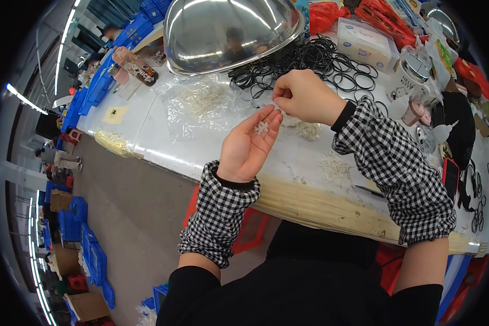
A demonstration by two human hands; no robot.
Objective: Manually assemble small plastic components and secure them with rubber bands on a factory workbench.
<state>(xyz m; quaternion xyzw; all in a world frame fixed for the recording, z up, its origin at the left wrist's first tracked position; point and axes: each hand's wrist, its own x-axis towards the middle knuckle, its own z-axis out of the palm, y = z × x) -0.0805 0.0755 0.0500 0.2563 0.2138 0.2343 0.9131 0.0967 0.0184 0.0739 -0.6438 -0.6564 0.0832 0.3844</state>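
Palm up, my left hand (243,148) cups a few small white pieces (261,128) near the base of its fingers. Just above its fingertips, my right hand (308,99) is closed in a pinch; whatever is between thumb and finger is too small to make out. A clear plastic bag (202,102) with many slim white pieces lies left of my hands. Beneath my right hand is a small heap of whitish pieces (306,130), and a loose spread of white pieces (336,168) lies nearer the table edge. Black rubber-like rings (320,58) are piled beyond my hands.
A shiny metal dome-shaped bowl (228,35) stands at the back. A tissue box (367,44), jars and bags crowd the right. A dark slim tool (368,190) lies near the wooden front edge (320,205). Two bottles (136,65) stand far left, by blue bins (99,89).
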